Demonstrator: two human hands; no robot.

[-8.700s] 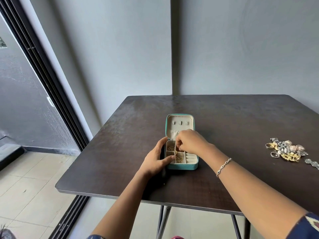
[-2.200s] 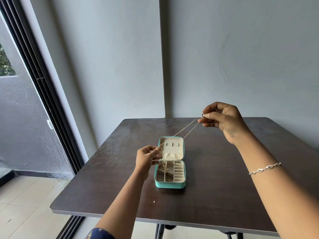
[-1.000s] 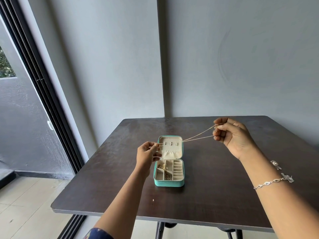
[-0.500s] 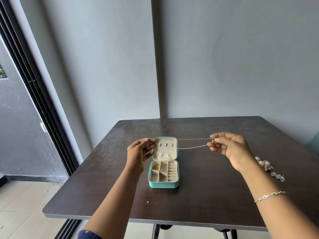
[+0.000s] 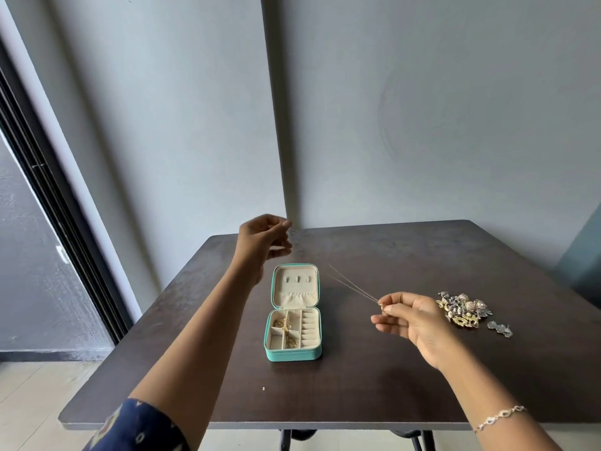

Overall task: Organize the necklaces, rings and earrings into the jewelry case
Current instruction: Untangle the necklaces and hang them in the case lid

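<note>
On the dark table (image 5: 357,392), centre-front, the teal jewelry case (image 5: 294,354) lies open, lid (image 5: 295,284) folded flat toward the far edge.

- L compartments of the case: gold pieces (image 5: 285,324) inside (type too small to tell). R side: ring rolls (image 5: 309,327).
- Right hand (image 5: 413,320): above the table, to the R of the case, thumb and index pinching one end of a thin gold necklace (image 5: 354,284).
- Necklace: two fine strands run up and L from the pinch, passing over the table just beside the lid's R corner, in the air, not in the case. Strands fade into blur approx. halfway.
- Left hand (image 5: 261,239): raised past the lid's far-L corner, fingers curled, blurred. The strands aim at its fingertips, but a grip cannot be confirmed.
- Hands well apart.
- Jewelry pile (image 5: 461,309): mixed gold and silver pcs on the table just beyond the right hand; a silver piece (image 5: 500,329) lies beside it.
</note>
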